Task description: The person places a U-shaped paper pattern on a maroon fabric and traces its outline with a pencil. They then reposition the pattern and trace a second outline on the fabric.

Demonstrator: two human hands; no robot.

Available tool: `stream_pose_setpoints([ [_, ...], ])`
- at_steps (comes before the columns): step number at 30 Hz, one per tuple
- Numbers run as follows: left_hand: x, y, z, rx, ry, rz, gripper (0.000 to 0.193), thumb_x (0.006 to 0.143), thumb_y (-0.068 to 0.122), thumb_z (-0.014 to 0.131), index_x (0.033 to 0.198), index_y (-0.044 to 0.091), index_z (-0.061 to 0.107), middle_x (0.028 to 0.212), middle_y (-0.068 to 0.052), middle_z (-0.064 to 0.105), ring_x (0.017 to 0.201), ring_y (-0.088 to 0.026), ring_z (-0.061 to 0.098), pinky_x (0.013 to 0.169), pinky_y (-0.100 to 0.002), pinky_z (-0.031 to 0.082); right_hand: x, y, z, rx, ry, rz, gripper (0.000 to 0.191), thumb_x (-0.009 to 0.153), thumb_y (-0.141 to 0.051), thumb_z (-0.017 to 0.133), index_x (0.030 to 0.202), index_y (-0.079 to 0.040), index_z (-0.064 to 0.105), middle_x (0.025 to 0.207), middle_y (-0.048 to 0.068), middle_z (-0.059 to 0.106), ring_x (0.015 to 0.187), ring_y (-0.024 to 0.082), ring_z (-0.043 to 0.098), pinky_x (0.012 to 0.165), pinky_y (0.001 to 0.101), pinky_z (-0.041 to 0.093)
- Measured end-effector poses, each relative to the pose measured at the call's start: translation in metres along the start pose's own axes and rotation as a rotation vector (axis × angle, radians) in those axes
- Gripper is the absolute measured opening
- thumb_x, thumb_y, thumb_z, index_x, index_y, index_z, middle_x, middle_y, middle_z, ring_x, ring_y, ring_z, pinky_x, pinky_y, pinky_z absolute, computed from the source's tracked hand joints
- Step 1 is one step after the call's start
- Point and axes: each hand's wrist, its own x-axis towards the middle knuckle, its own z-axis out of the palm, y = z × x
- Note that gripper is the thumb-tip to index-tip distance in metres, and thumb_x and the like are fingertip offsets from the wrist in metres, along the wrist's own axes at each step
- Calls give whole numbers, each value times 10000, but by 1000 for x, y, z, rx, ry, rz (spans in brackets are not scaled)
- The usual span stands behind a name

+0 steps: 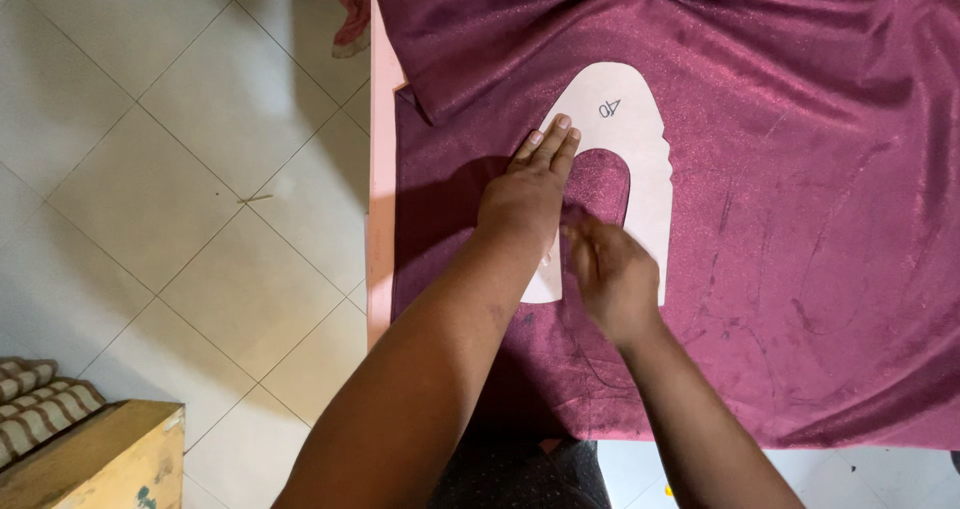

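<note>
One maroon fabric [760,219] is spread over the pink counter [380,169] | white arch-shaped paper template [640,139] is laid on it, apparently positioned; no cutting visible | left hand [530,194] is pressed flat, fingers together, on the template | right hand [610,274] is blurred at the inner edge; grip and any marking tool cannot be told.

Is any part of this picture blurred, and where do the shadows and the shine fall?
Head view: the right hand is smeared by motion blur, while the left hand is sharp on the paper pattern; the maroon fabric glints under overhead light; the arms cast a dark shadow on the cloth beside the left hand and on the floor tiles.
</note>
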Motion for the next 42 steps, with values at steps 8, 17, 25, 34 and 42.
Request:
stream_pose_setpoints([
  [8,-6,-1,-5,-92,8,6,1271,775,32,816,1622,275,-100,1697,111,-182,1572,-136,-41,1168,-254,364,-26,2,-9,15,-131,3,113,1005,-119,644,988,-28,709,877,151,739,714,265,730,655,362,616],
  [17,-50,2,-24,-97,54,27,1255,728,70,878,1635,222,23,1716,48,-110,1578,-143,-7,1109,-244,438,-84,61,-40,22,51,436,258,1019,-75,496,1187,34,657,1097,158,627,811,208,697,652,299,612],
  [25,-95,-15,61,-575,478,11,800,930,285,702,1573,105,260,1692,-65,156,1440,-266,400,1045,-357,487,-94,73,-57,578,-53,893,273,972,-99,586,1168,68,677,838,55,671,639,89,536,543,217,437],
  [34,-201,-23,124,-1086,195,-19,242,945,184,619,1120,77,746,1046,-77,805,754,-147,699,701,-306,579,-191,97,-143,698,252,1067,140,973,-92,562,989,38,611,703,48,520,556,112,426,464,257,318],
  [42,-332,49,42,-1449,-5,695,171,1002,190,671,1067,40,720,1092,-73,742,938,-140,696,841,-274,607,-232,93,-146,429,102,1021,264,950,-120,571,1112,37,708,771,132,669,624,176,561,527,301,429],
])
